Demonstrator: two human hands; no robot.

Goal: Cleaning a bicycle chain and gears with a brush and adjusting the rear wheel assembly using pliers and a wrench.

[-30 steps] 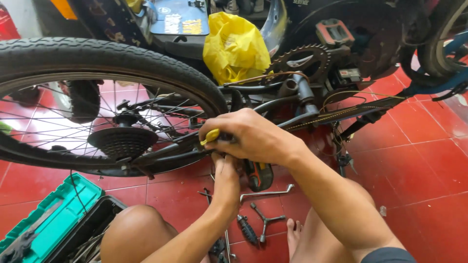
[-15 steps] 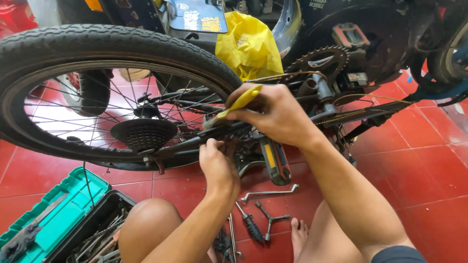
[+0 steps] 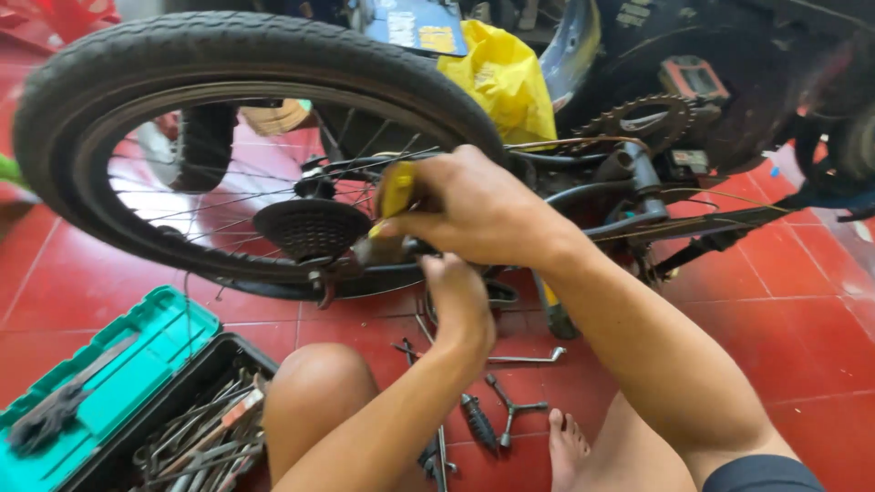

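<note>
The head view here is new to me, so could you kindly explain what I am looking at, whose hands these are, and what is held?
The camera sits on a person's head and looks down, so both bare arms reaching in from below are the wearer's own. The person crouches on a red tiled floor beside a bicycle; its rear wheel with a dark gear cluster fills the upper left. The right hand grips a yellow-handled tool near the wheel's hub. The left hand reaches up just below it, closed on something I cannot make out. On the floor lie a few metal wrenches, and at lower left stands an open green toolbox full of tools. A yellow bag sits behind the frame.
</note>
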